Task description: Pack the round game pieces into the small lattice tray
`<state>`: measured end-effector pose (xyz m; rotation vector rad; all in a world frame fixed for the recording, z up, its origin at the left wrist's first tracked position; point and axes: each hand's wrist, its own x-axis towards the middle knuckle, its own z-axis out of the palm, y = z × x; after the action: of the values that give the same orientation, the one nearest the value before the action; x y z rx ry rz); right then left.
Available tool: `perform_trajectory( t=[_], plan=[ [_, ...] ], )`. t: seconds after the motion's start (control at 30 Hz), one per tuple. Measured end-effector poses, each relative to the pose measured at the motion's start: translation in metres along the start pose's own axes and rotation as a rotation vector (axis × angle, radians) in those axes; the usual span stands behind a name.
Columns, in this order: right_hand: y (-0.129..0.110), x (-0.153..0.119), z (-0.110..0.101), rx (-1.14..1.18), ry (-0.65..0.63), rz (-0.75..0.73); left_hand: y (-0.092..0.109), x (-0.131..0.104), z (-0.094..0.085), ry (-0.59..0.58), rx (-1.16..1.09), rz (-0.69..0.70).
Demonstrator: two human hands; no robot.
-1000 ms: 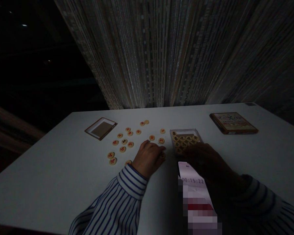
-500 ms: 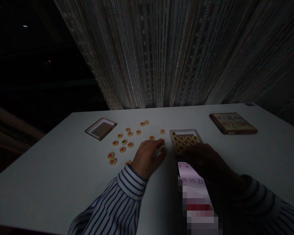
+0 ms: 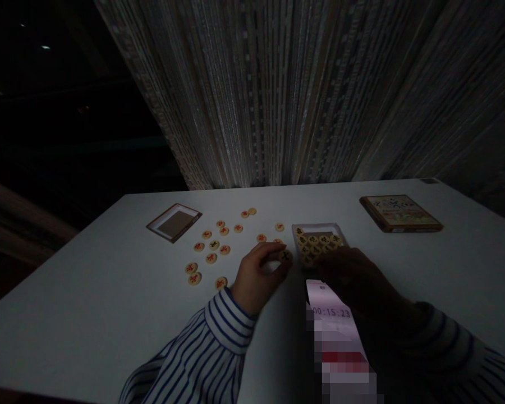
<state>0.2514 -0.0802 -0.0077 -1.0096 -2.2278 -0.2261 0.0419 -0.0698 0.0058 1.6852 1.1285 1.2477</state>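
Observation:
Between the thumb and fingertips of my left hand [image 3: 258, 276] is a black-marked xiangqi piece [image 3: 285, 256], just left of a pale box tray [image 3: 295, 242]. Rows of round black-marked pieces [image 3: 313, 239] lie face up in that tray, with a bare strip along its far side. My right hand [image 3: 357, 278] rests over the tray's near right corner. Deep shadow hides its fingertips, so their grip does not show. Left of the tray, red-marked pieces [image 3: 211, 258] are scattered on the white table [image 3: 88, 292], with one black-marked piece [image 3: 214, 244] among them.
A phone [image 3: 330, 314] with a lit timer lies just nearer than the tray, partly under my right hand. A brown-edged box lid [image 3: 174, 223] lies at the far left. At the far right sits a closed flat box [image 3: 401, 213]. A string curtain [image 3: 269, 95] hangs behind the table.
My left hand has moved slightly right towards the tray with the black-marked piece, uncovering a red-marked piece behind its fingers. My right hand has stayed in place.

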Motion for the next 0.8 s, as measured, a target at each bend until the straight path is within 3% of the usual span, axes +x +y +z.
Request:
perform_trajectory(
  t=[0.17, 0.3, 0.8],
  plan=[
    [-0.0010, 0.0027, -0.0015, -0.003, -0.023, -0.004, 0.0033, 0.0016, 0.0055, 0.012, -0.292, -0.278],
    [-0.0019, 0.0034, -0.0023, -0.001, 0.001, -0.009, 0.0051, 0.0031, 0.0069, 0.052, -0.417, -0.385],
    [-0.0013, 0.0011, -0.0013, 0.001, -0.004, 0.009, 0.0068, 0.0039, 0.0059, 0.082, -0.506, -0.423]
  ],
)
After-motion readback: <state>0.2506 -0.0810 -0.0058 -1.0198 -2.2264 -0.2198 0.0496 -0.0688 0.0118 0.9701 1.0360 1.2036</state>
